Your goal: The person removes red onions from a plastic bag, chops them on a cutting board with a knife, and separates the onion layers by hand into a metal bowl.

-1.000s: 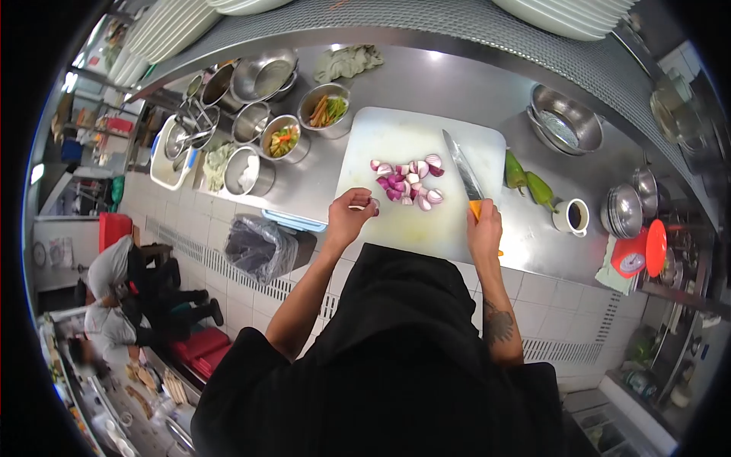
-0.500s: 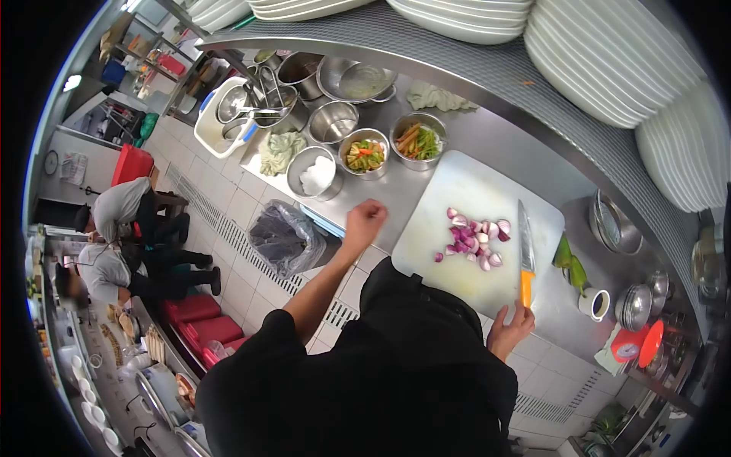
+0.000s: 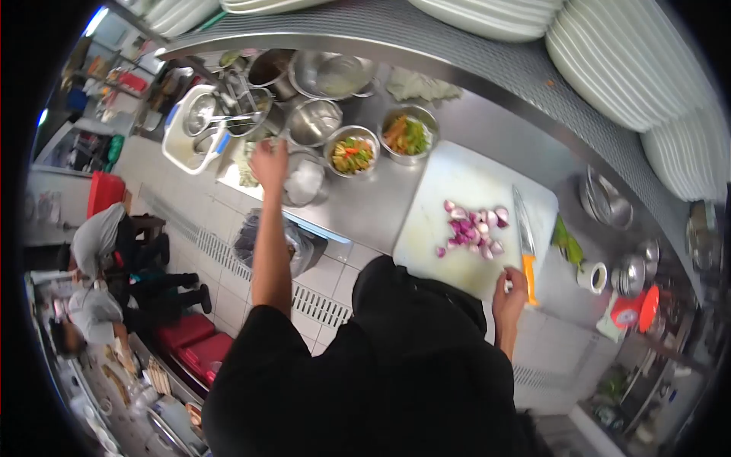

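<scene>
My left hand (image 3: pixel 269 163) is stretched out over a pale green cloth (image 3: pixel 248 164), beside a metal pot of white contents (image 3: pixel 304 181). Its fingers are blurred and partly hidden, so I cannot tell whether they grip the cloth. Just left of the orange handle of a knife (image 3: pixel 527 247) is my right hand (image 3: pixel 512 292), loosely curled, with a gap between thumb and fingers and nothing seen in it. The knife lies on a white cutting board (image 3: pixel 426 206). Pieces of cut red onion (image 3: pixel 475 228) are heaped mid-board.
Pots of cut vegetables (image 3: pixel 352 152) and carrot with greens (image 3: pixel 406 135) stand behind the board. Green peppers (image 3: pixel 567 242) and a white cup (image 3: pixel 592 277) lie to its right. A plate shelf (image 3: pixel 472 57) overhangs. A lined bin (image 3: pixel 301 247) is below; two people work at left.
My left hand has moved up and left, from beside the board to the cloth. My right hand has shifted slightly up and left along the knife handle. The view has turned a little.
</scene>
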`<state>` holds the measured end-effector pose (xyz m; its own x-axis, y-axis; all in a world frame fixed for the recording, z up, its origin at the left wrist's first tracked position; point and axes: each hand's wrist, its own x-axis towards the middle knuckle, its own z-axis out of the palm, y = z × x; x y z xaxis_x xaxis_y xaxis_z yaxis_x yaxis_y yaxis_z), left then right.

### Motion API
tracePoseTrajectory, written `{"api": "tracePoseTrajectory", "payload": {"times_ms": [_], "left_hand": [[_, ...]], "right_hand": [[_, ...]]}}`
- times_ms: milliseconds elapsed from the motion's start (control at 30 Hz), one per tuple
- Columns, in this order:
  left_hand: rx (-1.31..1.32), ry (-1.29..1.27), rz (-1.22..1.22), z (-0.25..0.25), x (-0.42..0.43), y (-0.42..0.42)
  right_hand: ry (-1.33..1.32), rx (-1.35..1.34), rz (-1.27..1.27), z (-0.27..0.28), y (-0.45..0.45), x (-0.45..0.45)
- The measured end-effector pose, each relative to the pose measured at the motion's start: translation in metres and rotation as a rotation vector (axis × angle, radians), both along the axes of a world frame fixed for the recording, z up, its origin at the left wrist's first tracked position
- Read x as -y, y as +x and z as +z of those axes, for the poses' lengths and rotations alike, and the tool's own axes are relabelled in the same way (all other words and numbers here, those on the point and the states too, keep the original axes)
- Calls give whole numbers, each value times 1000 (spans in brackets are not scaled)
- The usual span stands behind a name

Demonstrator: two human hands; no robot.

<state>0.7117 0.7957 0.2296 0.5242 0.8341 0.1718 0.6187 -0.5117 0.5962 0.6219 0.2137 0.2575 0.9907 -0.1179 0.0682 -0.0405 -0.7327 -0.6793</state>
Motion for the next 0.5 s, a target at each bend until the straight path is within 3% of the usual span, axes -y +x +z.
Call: {"api": "tracePoseTrajectory", "payload": {"times_ms": [100,233,300,333,467,500], "left_hand": [[-513,-210,-177,-26,-59,70],[-538,-120,-171,-59,-96,108],[-661,177,-541,-82,-121,117],[-656,180,-516,-90,-120,118],[-577,296,-635,-48,-103,85],[-564,463,-728,-53,-112,69]], "right_hand": [[-80,41,190,9,14,-13],[-33,-3,339,19,28,-34],[-30,-16,364,17,29,-35],[-25,-32,394,17,33,-35],[39,-80,407,12,30,-27],[56,-79,422,11,30,-23]]}}
